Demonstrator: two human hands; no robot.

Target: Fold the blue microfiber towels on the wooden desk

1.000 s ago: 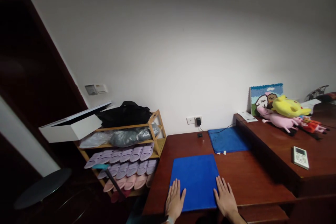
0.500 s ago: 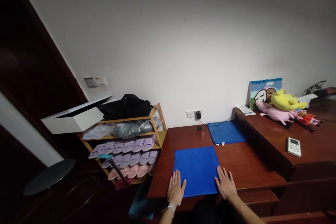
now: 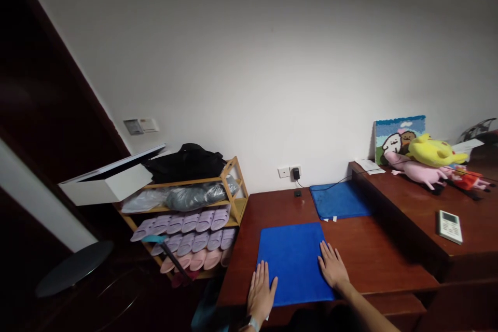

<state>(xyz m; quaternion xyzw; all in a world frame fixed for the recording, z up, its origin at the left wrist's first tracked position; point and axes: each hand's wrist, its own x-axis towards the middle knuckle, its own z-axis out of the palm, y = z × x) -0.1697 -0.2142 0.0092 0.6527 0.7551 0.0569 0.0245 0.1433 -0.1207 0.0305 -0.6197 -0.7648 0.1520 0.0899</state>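
A bright blue cloth mat (image 3: pixel 293 259) lies flat on the reddish-brown wooden desk (image 3: pixel 268 206), near its front edge. My left hand (image 3: pixel 261 293) rests on the mat's left edge, palm down, fingers stretched out; a watch is on that wrist. On the opposite edge lies my right hand (image 3: pixel 333 265), flat with fingers extended and partly over the desk. Neither hand holds anything. Behind the mat, against the wall, is a second blue mat (image 3: pixel 338 201) with small white tags on its front edge.
To the left, a wooden shoe rack (image 3: pixel 238 202) carries several slippers (image 3: pixel 190 220), a black bag (image 3: pixel 187 162) and an open white box (image 3: pixel 112 184). On the raised right surface are plush toys (image 3: pixel 433 151), a picture (image 3: pixel 397 135) and a white remote-like device (image 3: pixel 450 226). A plugged-in charger (image 3: pixel 296 173) trails a cord.
The camera view has shifted slightly, so the scene sits a little lower. My right hand has slid a little farther up along the mat's right edge. Both hands stay flat.
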